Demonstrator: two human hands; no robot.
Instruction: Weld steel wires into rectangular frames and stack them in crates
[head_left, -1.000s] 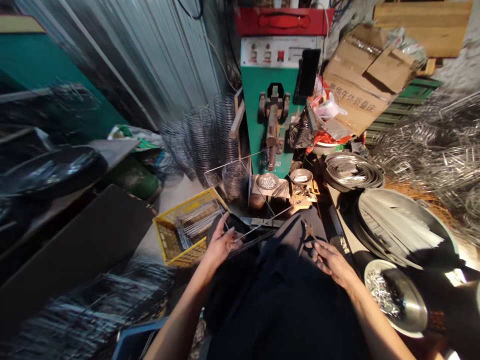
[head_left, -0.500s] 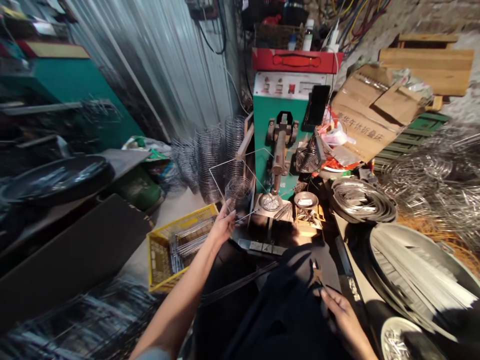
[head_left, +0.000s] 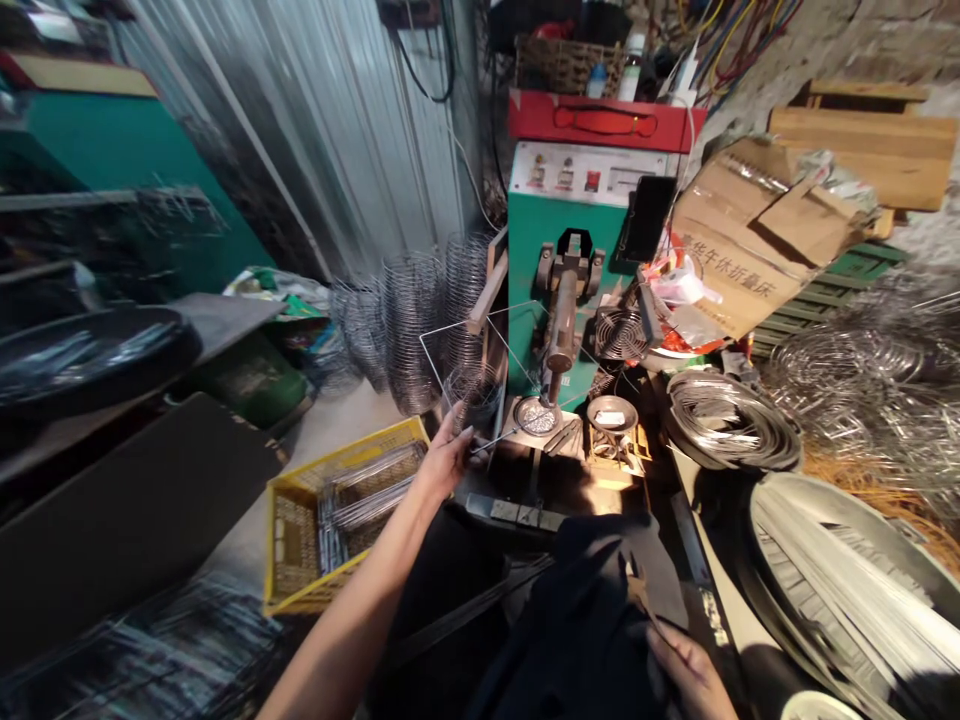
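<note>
Metal wire frame [head_left: 498, 438] extends beyond left fingers [head_left: 463, 440], its near side pinched against thumb; right fingers [head_left: 670, 640] grip pliers [head_left: 637, 584] above dark-clothed lap [head_left: 570, 620].

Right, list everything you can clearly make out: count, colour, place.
machine: one, green with red top, centre
flat device: one, black, machine's right
small dishes: two, metallic, machine's foot
wire frame: one, silvery, before machine
hand tool: one, metallic, lower right
wire stacks: several, grey, left of machine
crate: one, yellow, left
rods: several, silvery, in crate
coiled strip: one, grey, right
basin: one, grey, right
strips: many, pale, in basin
tangled wirework: uncountable, silvery, far right
cardboard box: one, brown, right of machine
boards: several, tan, upper right
basket: one, brown, above machine
left grip: one, bare, on wire frame
right grip: one, bare, on hand tool
</note>
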